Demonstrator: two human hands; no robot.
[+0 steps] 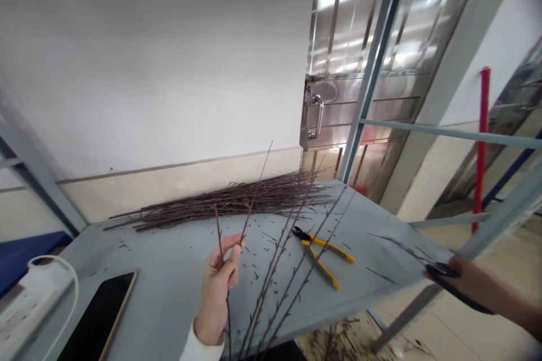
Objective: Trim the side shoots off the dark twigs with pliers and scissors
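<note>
My left hand (220, 276) is closed round thin brown twigs near the table's front edge, with a forked twig (259, 180) rising from its fingers. At the far right, my right hand (470, 285) grips dark-handled scissors (442, 272), blurred, their blades pointing left. Several budded twigs (277, 254) slant upward just right of my left hand. Between the hands, yellow-and-grey pliers (324, 259) lie on the table with handles spread. A large bundle of dark twigs (228, 200) lies along the back by the wall.
A black phone (99, 316) and a white power strip with a cable (36, 304) are at the left of the grey table (161, 271). Small twig scraps dot the tabletop; more clippings (339, 341) lie on the floor. Metal frame posts (372, 67) rise at the table's corners.
</note>
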